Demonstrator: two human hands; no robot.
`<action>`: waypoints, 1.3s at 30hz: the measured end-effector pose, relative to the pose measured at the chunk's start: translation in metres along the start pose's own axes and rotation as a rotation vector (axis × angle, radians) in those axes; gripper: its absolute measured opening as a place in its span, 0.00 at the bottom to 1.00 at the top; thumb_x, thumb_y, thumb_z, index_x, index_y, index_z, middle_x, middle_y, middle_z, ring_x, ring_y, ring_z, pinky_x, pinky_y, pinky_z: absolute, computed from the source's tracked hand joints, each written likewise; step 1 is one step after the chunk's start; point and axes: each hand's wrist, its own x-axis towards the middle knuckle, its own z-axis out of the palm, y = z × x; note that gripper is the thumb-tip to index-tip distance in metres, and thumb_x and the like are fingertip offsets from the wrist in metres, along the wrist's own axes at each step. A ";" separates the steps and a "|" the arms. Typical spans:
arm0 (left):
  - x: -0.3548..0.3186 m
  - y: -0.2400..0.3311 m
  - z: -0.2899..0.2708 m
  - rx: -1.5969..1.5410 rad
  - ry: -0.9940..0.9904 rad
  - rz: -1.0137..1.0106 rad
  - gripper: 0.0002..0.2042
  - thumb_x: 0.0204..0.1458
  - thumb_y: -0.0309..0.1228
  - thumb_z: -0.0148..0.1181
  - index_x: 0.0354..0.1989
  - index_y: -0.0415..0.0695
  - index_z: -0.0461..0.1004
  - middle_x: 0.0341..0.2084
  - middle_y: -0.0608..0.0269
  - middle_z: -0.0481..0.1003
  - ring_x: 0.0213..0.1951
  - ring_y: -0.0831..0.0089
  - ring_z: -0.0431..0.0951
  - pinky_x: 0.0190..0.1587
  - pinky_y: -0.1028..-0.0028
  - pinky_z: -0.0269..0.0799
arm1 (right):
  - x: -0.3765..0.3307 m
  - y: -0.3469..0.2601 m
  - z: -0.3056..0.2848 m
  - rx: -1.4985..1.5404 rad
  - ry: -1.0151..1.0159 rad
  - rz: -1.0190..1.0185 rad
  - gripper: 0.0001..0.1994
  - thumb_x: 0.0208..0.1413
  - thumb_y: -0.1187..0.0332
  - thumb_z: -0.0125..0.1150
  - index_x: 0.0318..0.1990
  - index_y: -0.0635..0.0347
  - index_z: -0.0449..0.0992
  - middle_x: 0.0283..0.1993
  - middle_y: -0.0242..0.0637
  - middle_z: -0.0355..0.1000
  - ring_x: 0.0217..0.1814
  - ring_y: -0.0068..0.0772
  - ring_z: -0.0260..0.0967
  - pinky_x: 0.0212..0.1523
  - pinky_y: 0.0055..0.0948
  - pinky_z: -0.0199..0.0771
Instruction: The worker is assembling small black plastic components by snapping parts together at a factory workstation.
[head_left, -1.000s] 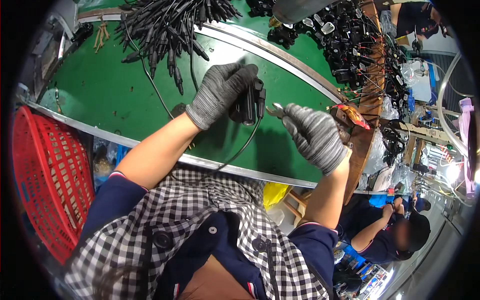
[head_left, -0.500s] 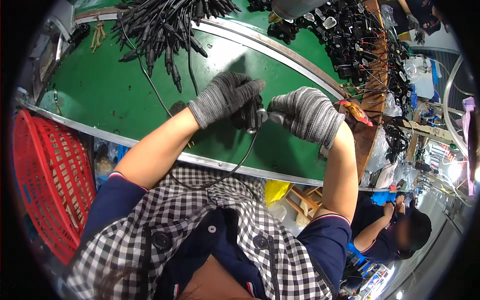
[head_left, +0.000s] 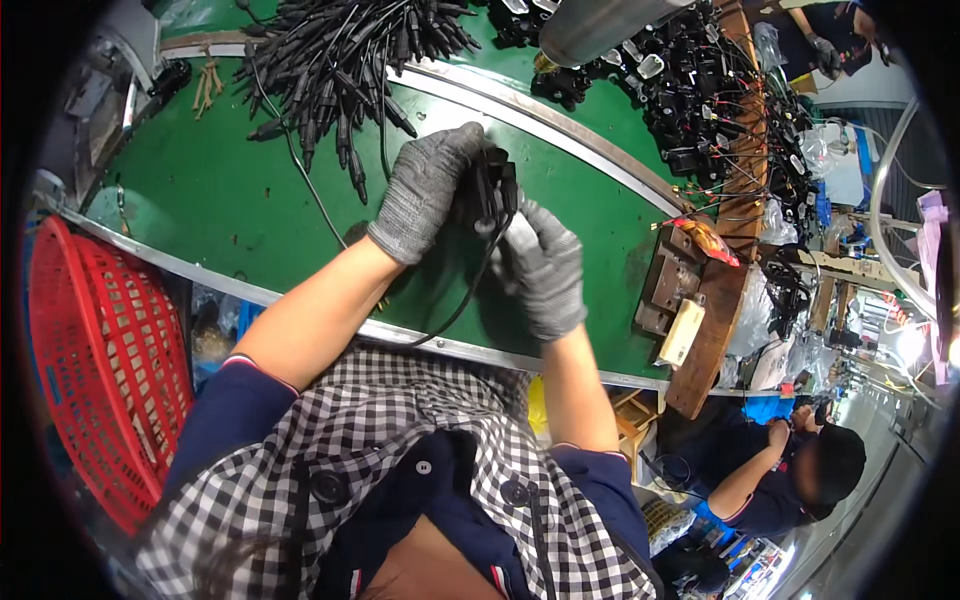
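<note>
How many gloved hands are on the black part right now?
2. The left hand grips the black part from above-left; the right hand meets it from below-right, over the green belt.

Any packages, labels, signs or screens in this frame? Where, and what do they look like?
Pale label: small cream rectangle on the wooden fixture at the belt's right edge.
Clear plastic bags: crumpled, transparent, on the cluttered bench at far right.
No signs or screens visible.

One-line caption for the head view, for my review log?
Both gloved hands, left and right, grip a black corded part over a green table, beside a red basket.
</note>
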 end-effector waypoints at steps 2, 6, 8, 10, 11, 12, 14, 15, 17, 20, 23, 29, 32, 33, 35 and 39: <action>0.001 -0.001 0.003 0.123 -0.038 0.190 0.15 0.55 0.41 0.49 0.31 0.41 0.73 0.23 0.68 0.73 0.25 0.83 0.70 0.31 0.81 0.67 | 0.002 -0.009 -0.035 -0.304 -0.131 -0.159 0.09 0.54 0.64 0.55 0.32 0.60 0.74 0.22 0.30 0.68 0.22 0.24 0.65 0.22 0.22 0.66; -0.004 0.017 0.004 -0.065 -0.065 -0.031 0.15 0.55 0.42 0.50 0.32 0.41 0.73 0.23 0.69 0.73 0.23 0.83 0.70 0.29 0.82 0.67 | 0.004 -0.042 -0.070 -0.976 -0.353 -0.284 0.07 0.51 0.64 0.54 0.30 0.57 0.71 0.23 0.43 0.68 0.26 0.47 0.66 0.27 0.39 0.66; -0.007 0.019 0.011 -0.078 -0.108 -0.072 0.15 0.55 0.42 0.51 0.32 0.41 0.73 0.23 0.69 0.73 0.23 0.83 0.70 0.29 0.82 0.67 | 0.010 -0.059 -0.076 -0.988 -0.441 -0.218 0.09 0.51 0.62 0.54 0.28 0.57 0.71 0.22 0.45 0.67 0.27 0.49 0.66 0.29 0.41 0.66; -0.008 0.020 0.015 -0.091 -0.168 -0.138 0.15 0.54 0.42 0.52 0.33 0.40 0.73 0.22 0.68 0.72 0.22 0.82 0.70 0.27 0.82 0.67 | 0.020 -0.075 -0.074 -1.008 -0.464 -0.230 0.09 0.51 0.63 0.55 0.28 0.59 0.71 0.22 0.46 0.67 0.26 0.48 0.66 0.28 0.39 0.65; -0.009 0.019 0.014 -0.089 -0.167 -0.140 0.15 0.54 0.42 0.52 0.33 0.40 0.73 0.22 0.68 0.72 0.22 0.82 0.70 0.27 0.82 0.67 | 0.027 -0.081 -0.072 -1.025 -0.496 -0.252 0.09 0.50 0.64 0.56 0.29 0.60 0.72 0.22 0.46 0.66 0.25 0.48 0.65 0.27 0.37 0.65; -0.009 0.016 0.012 -0.047 -0.189 -0.139 0.15 0.54 0.42 0.52 0.32 0.40 0.73 0.22 0.68 0.73 0.22 0.82 0.71 0.27 0.81 0.67 | 0.032 -0.085 -0.071 -1.041 -0.527 -0.276 0.08 0.50 0.65 0.57 0.29 0.62 0.73 0.21 0.47 0.66 0.24 0.48 0.64 0.26 0.35 0.64; -0.008 0.015 0.011 0.032 -0.234 -0.137 0.16 0.54 0.42 0.53 0.32 0.39 0.73 0.22 0.67 0.73 0.22 0.81 0.71 0.25 0.81 0.68 | 0.040 -0.088 -0.066 -1.071 -0.573 -0.221 0.09 0.50 0.65 0.57 0.28 0.62 0.73 0.21 0.47 0.65 0.24 0.48 0.64 0.26 0.36 0.64; -0.008 0.014 0.011 0.032 -0.232 -0.138 0.16 0.54 0.42 0.53 0.32 0.39 0.73 0.22 0.67 0.73 0.22 0.81 0.71 0.25 0.81 0.68 | 0.044 -0.088 -0.063 -1.102 -0.617 -0.166 0.09 0.50 0.65 0.57 0.28 0.62 0.72 0.21 0.47 0.65 0.24 0.48 0.64 0.26 0.36 0.64; -0.007 0.014 0.012 0.120 -0.268 -0.204 0.16 0.54 0.42 0.53 0.31 0.38 0.74 0.21 0.66 0.74 0.20 0.81 0.72 0.24 0.81 0.68 | 0.046 -0.090 -0.062 -1.130 -0.664 -0.111 0.09 0.50 0.65 0.57 0.28 0.62 0.72 0.21 0.48 0.65 0.24 0.48 0.64 0.26 0.36 0.64; -0.006 0.013 0.013 0.206 -0.279 -0.230 0.17 0.54 0.42 0.53 0.31 0.38 0.74 0.20 0.65 0.74 0.19 0.81 0.72 0.23 0.81 0.67 | 0.048 -0.090 -0.067 -1.032 -0.766 -0.090 0.09 0.50 0.66 0.56 0.27 0.63 0.72 0.21 0.48 0.65 0.23 0.48 0.63 0.25 0.36 0.64; -0.005 0.013 0.014 0.291 -0.274 -0.215 0.18 0.54 0.43 0.52 0.30 0.37 0.75 0.19 0.65 0.74 0.18 0.81 0.71 0.22 0.82 0.66 | 0.052 -0.082 -0.063 -0.986 -0.806 -0.195 0.09 0.50 0.66 0.57 0.27 0.64 0.72 0.20 0.47 0.65 0.22 0.45 0.62 0.25 0.35 0.64; -0.009 0.026 0.014 0.251 -0.272 -0.233 0.19 0.53 0.45 0.53 0.28 0.37 0.75 0.16 0.64 0.73 0.17 0.80 0.71 0.22 0.80 0.67 | 0.057 -0.081 -0.067 -0.886 -0.786 -0.062 0.10 0.49 0.66 0.59 0.28 0.65 0.72 0.19 0.45 0.64 0.19 0.36 0.59 0.25 0.30 0.64; -0.009 0.026 0.014 0.240 -0.262 -0.266 0.20 0.52 0.45 0.53 0.27 0.37 0.75 0.16 0.63 0.73 0.18 0.79 0.72 0.24 0.78 0.68 | 0.053 -0.070 -0.070 -0.732 -0.751 -0.062 0.10 0.49 0.66 0.60 0.28 0.65 0.72 0.18 0.43 0.63 0.20 0.28 0.56 0.25 0.28 0.63; -0.008 0.025 0.014 0.241 -0.246 -0.270 0.20 0.53 0.45 0.53 0.27 0.37 0.75 0.16 0.63 0.73 0.18 0.79 0.72 0.24 0.78 0.69 | 0.052 -0.066 -0.071 -0.732 -0.750 -0.063 0.10 0.49 0.66 0.60 0.28 0.65 0.72 0.18 0.43 0.63 0.20 0.28 0.56 0.25 0.28 0.63; -0.008 0.023 0.014 0.244 -0.231 -0.274 0.20 0.53 0.46 0.53 0.27 0.38 0.75 0.16 0.63 0.73 0.19 0.79 0.73 0.24 0.78 0.69 | 0.049 -0.058 -0.072 -0.634 -0.706 -0.029 0.10 0.50 0.65 0.60 0.28 0.65 0.72 0.18 0.42 0.62 0.20 0.26 0.56 0.25 0.28 0.63; -0.010 0.017 0.016 0.305 -0.252 -0.150 0.20 0.52 0.46 0.53 0.27 0.37 0.75 0.14 0.63 0.72 0.19 0.78 0.73 0.24 0.78 0.69 | 0.049 -0.056 -0.074 -0.683 -0.737 -0.013 0.10 0.50 0.66 0.59 0.29 0.65 0.73 0.18 0.42 0.62 0.19 0.28 0.56 0.24 0.28 0.63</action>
